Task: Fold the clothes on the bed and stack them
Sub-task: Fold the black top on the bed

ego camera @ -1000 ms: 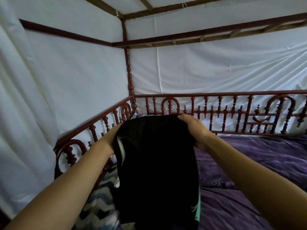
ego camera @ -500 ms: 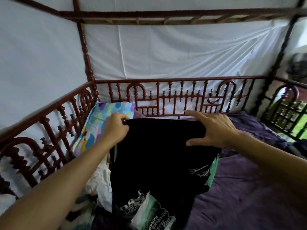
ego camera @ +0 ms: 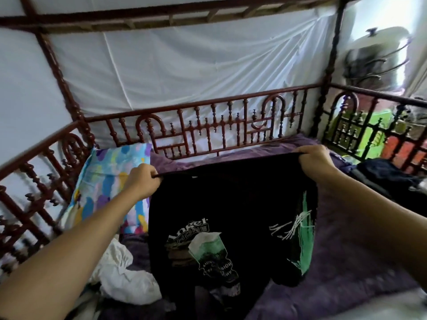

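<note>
A black T-shirt [ego camera: 231, 204] with green and white prints hangs stretched between my hands above the bed. My left hand [ego camera: 142, 181] pinches its upper left edge. My right hand [ego camera: 315, 161] grips its upper right edge. The shirt's lower part droops onto the purple bedspread [ego camera: 346, 257]. A crumpled white garment [ego camera: 122, 271] lies on the bed below my left forearm. A dark garment [ego camera: 390, 179] lies at the bed's right side.
A pillow with a colourful pattern [ego camera: 108, 181] leans in the far left corner. A red-brown wooden railing [ego camera: 208, 125] rings the bed, with white cloth behind it. Beyond the right railing stands a fan [ego camera: 379, 63].
My hands have moved apart and to the right, so the shirt is now spread wide with its prints showing. The view has swung right and downward.
</note>
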Demonstrator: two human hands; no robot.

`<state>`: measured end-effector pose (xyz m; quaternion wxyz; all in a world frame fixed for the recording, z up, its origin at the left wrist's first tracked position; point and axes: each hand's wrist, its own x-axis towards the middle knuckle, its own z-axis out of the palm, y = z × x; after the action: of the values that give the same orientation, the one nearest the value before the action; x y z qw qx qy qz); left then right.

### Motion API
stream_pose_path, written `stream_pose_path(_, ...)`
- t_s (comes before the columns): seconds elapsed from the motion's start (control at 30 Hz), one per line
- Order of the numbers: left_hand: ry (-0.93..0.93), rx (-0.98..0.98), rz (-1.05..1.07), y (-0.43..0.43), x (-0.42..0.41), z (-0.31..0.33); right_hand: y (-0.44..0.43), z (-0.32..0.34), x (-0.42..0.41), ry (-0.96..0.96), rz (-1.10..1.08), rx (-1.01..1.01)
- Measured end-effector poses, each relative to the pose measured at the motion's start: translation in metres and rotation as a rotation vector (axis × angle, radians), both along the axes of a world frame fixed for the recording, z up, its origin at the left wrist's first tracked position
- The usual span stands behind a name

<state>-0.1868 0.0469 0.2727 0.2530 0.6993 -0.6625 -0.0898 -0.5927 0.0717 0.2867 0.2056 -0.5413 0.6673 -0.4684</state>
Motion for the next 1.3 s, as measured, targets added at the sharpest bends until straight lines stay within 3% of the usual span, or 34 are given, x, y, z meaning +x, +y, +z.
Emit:
stream_pose_path(0.07,0.362,0.027,-0.032,-0.001,-0.016,0.003,0.004,-0.004,-0.009,-0.175,-0.016,-0.036)
stream_pose_path(0.1,0.520,0.023,-0.036,-0.001,-0.024,0.005,0.007,-0.006,-0.014,-0.103,-0.026,-0.108)
stream_pose_path(0.13,0.614,0.017,-0.028,-0.001,-0.030,0.006,0.014,-0.007,-0.017,0.087,-0.030,-0.193)
stream_pose_path(0.23,0.561,-0.060,-0.015,0.004,-0.049,0.020,0.021,-0.019,-0.035,0.868,0.125,-0.428)
stream_pose_path(0.33,0.419,-0.135,-0.002,0.000,-0.062,0.038,0.020,-0.044,-0.050,1.177,0.350,-0.465)
stream_pose_path(0.43,0.279,-0.081,-0.087,-0.008,-0.065,0.049,0.018,-0.074,-0.064,1.045,0.396,-0.528)
stream_pose_path(0.53,0.155,-0.001,-0.136,-0.016,-0.063,0.057,0.013,-0.087,-0.067,0.755,0.275,-0.348)
stream_pose_path(0.7,0.377,0.123,-0.166,-0.061,-0.063,0.043,0.004,-0.078,-0.057,0.159,0.097,-0.279)
stream_pose_path(0.83,0.341,0.181,-0.252,-0.106,-0.077,0.020,-0.005,-0.081,-0.048,-0.072,0.039,-0.232)
stream_pose_path(0.9,0.276,0.267,-0.365,-0.133,-0.083,0.016,-0.004,-0.091,-0.054,-0.069,0.062,-0.169)
stream_pose_path(1.0,0.180,0.410,-0.547,-0.178,-0.096,0.007,0.002,-0.116,-0.069,0.154,0.135,-0.045)
stream_pose_path(1.07,0.110,0.516,-0.626,-0.203,-0.120,0.003,0.004,-0.134,-0.084,0.236,0.070,-0.003)
stream_pose_path(1.13,-0.004,0.569,-0.683,-0.225,-0.155,-0.003,0.004,-0.147,-0.104,0.180,-0.042,-0.006)
stream_pose_path(1.23,-0.160,0.385,-0.673,-0.260,-0.225,-0.025,0.002,-0.166,-0.132,0.118,-0.186,0.017)
stream_pose_path(1.3,-0.110,0.303,-0.606,-0.281,-0.279,-0.047,-0.001,-0.180,-0.150,0.105,-0.264,0.043)
